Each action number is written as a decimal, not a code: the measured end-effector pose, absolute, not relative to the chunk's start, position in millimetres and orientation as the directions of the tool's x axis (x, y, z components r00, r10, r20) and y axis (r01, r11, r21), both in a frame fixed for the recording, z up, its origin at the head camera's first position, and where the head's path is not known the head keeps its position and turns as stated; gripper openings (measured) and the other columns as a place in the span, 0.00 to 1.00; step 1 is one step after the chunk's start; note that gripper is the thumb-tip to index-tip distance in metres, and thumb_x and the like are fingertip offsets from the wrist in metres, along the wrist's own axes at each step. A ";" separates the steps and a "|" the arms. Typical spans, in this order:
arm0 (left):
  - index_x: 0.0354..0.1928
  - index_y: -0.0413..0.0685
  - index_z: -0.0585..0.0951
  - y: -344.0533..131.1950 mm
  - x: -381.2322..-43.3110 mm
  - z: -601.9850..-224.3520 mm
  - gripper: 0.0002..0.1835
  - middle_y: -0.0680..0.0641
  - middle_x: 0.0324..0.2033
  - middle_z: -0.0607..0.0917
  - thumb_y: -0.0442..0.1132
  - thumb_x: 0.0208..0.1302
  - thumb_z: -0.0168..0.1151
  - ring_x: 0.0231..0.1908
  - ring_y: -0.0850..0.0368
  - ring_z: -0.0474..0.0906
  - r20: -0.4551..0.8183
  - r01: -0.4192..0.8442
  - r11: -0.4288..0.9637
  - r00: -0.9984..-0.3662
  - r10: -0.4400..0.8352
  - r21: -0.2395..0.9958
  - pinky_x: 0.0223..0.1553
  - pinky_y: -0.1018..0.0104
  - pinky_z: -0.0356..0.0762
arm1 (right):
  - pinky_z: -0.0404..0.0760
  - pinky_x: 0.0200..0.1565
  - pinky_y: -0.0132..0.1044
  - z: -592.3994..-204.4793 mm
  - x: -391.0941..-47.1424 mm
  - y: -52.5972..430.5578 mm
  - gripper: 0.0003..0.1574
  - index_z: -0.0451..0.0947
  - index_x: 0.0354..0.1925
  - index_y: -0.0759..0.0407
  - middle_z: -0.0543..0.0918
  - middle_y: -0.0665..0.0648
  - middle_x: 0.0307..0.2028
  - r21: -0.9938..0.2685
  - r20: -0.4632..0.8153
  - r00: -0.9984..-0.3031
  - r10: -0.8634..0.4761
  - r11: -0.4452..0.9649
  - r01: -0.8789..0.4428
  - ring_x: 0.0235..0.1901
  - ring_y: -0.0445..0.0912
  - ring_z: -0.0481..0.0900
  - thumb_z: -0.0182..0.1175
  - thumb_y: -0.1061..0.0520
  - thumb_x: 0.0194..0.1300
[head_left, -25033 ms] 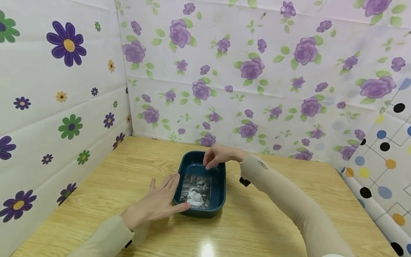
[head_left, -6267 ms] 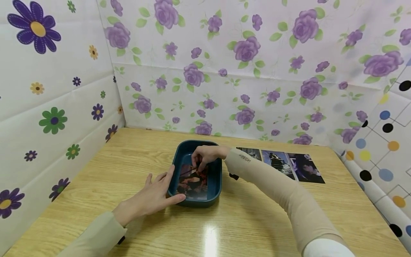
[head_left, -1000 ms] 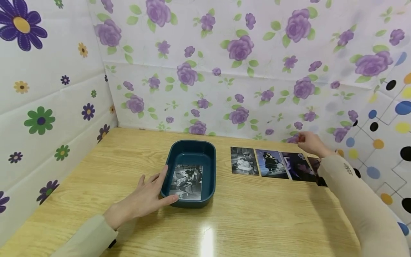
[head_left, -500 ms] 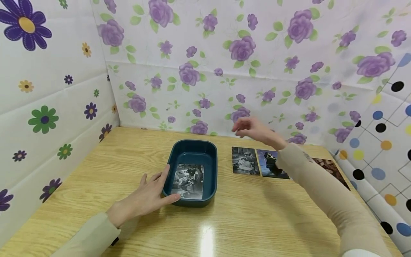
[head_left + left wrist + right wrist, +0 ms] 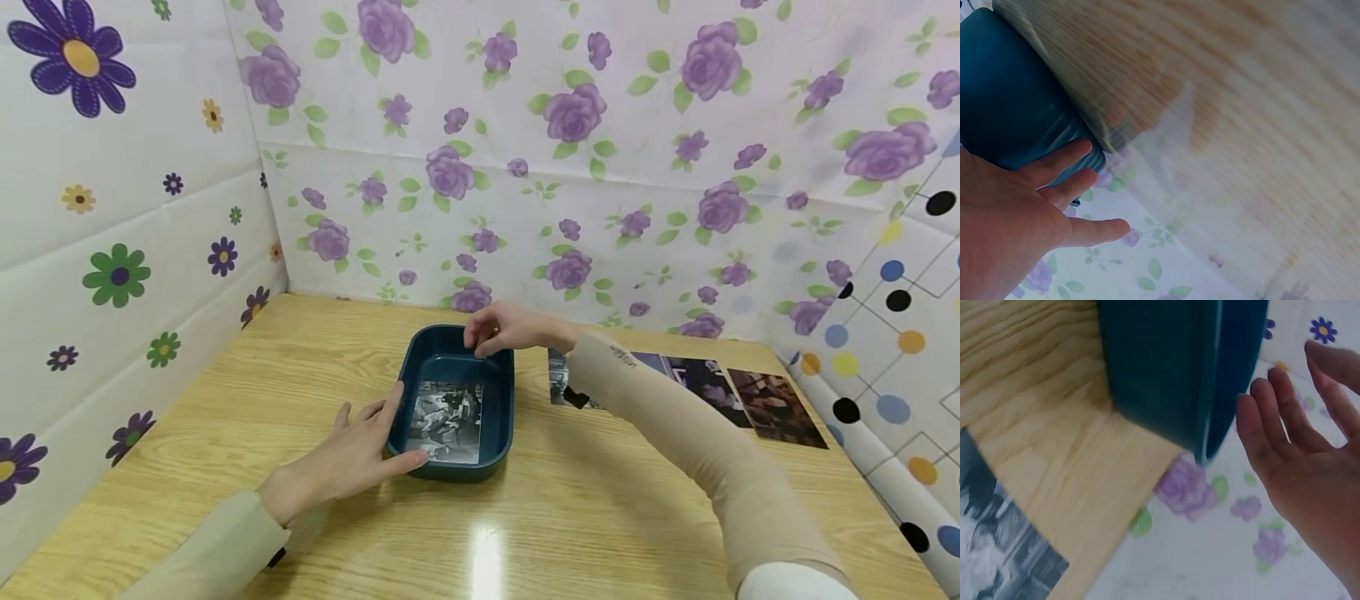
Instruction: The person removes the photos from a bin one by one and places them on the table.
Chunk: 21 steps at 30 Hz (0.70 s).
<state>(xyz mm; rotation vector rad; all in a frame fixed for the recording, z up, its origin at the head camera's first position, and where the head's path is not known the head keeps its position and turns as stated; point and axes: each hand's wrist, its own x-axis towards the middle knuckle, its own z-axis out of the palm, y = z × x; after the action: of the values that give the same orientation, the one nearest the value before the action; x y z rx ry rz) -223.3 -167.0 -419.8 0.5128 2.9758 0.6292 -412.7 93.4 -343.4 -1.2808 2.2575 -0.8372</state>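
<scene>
A dark teal plastic bin [image 5: 504, 417] stands on the table, with a black-and-white photo [image 5: 446, 421] lying flat on its floor. My left hand [image 5: 337, 454] rests along the bin's left side, fingers straight and thumb over the front rim. Over the back right corner hangs my right hand [image 5: 517, 327], fingers loosely bent and nothing between them, as the right wrist view also shows. To the right lie a black-and-white photo [image 5: 557, 375], a bluish photo [image 5: 651, 361], a dark purple photo [image 5: 705, 387] and a brown-toned photo [image 5: 776, 407]; my right sleeve partly covers the first two.
The wooden table [image 5: 600, 517] meets a flower-patterned cloth [image 5: 637, 275] at the back, and similar cloth screens both sides. My right forearm [image 5: 675, 425] crosses above the photo row.
The table held no photos at first; several now form a row. The brown-toned photo went from bin to the row's right end. My right hand has swung back left, over the bin.
</scene>
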 end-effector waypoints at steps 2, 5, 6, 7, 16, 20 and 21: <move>0.77 0.50 0.38 -166.7 -223.5 -419.3 0.56 0.43 0.73 0.61 0.74 0.60 0.48 0.72 0.40 0.56 0.013 0.310 0.860 -0.943 0.334 0.406 0.66 0.26 0.35 | 0.80 0.45 0.36 -349.0 -414.4 84.4 0.12 0.78 0.46 0.67 0.81 0.66 0.44 -0.655 -0.092 -0.456 -0.885 0.399 -0.642 0.41 0.49 0.81 0.62 0.64 0.64; 0.77 0.49 0.37 -166.6 -223.8 -419.3 0.56 0.43 0.73 0.61 0.74 0.61 0.48 0.72 0.40 0.56 0.014 0.312 0.858 -0.942 0.336 0.408 0.66 0.25 0.35 | 0.79 0.44 0.34 -357.1 -416.3 73.2 0.12 0.79 0.46 0.67 0.82 0.65 0.44 -0.612 -0.158 -0.414 -0.896 0.418 -0.671 0.40 0.48 0.80 0.63 0.64 0.63; 0.77 0.49 0.37 -166.6 -224.1 -419.5 0.56 0.43 0.73 0.62 0.74 0.61 0.48 0.72 0.40 0.56 0.014 0.313 0.858 -0.941 0.337 0.408 0.65 0.25 0.35 | 0.79 0.43 0.33 -359.0 -416.2 70.1 0.12 0.79 0.45 0.66 0.82 0.65 0.44 -0.599 -0.178 -0.403 -0.898 0.424 -0.680 0.40 0.48 0.80 0.63 0.64 0.63; 0.77 0.49 0.37 -166.6 -224.2 -420.0 0.56 0.43 0.72 0.62 0.74 0.61 0.48 0.72 0.40 0.57 0.014 0.314 0.858 -0.941 0.338 0.407 0.65 0.25 0.35 | 0.79 0.43 0.33 -360.8 -415.7 67.4 0.12 0.80 0.45 0.66 0.82 0.64 0.43 -0.589 -0.194 -0.391 -0.900 0.426 -0.687 0.39 0.48 0.80 0.64 0.64 0.62; 0.77 0.50 0.37 -167.4 -225.8 -421.8 0.56 0.44 0.73 0.61 0.74 0.61 0.48 0.72 0.41 0.56 0.012 0.316 0.858 -0.940 0.340 0.405 0.65 0.25 0.35 | 0.77 0.35 0.31 -375.2 -413.3 45.9 0.07 0.80 0.36 0.66 0.79 0.50 0.28 -0.548 -0.359 -0.353 -0.864 0.502 -0.670 0.27 0.40 0.75 0.68 0.66 0.58; 0.77 0.49 0.37 -167.9 -225.8 -421.3 0.56 0.44 0.73 0.60 0.74 0.61 0.48 0.72 0.41 0.56 0.016 0.322 0.856 -0.938 0.345 0.405 0.65 0.25 0.35 | 0.74 0.32 0.29 -381.9 -412.2 38.6 0.09 0.80 0.34 0.63 0.78 0.48 0.26 -0.490 -0.383 -0.360 -0.851 0.518 -0.701 0.25 0.39 0.72 0.71 0.61 0.56; 0.77 0.49 0.37 -168.2 -225.7 -421.1 0.56 0.44 0.73 0.61 0.75 0.61 0.47 0.72 0.41 0.56 0.016 0.324 0.856 -0.938 0.347 0.404 0.65 0.25 0.35 | 0.73 0.31 0.28 -383.5 -411.9 37.3 0.10 0.80 0.33 0.62 0.78 0.47 0.25 -0.472 -0.384 -0.368 -0.847 0.523 -0.710 0.24 0.38 0.71 0.72 0.59 0.55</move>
<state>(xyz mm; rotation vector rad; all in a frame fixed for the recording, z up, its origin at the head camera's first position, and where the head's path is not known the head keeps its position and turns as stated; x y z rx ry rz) -225.7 -168.2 -421.1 0.5371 2.9711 0.6306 -411.9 37.3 -383.5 -1.2605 2.1744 -0.3027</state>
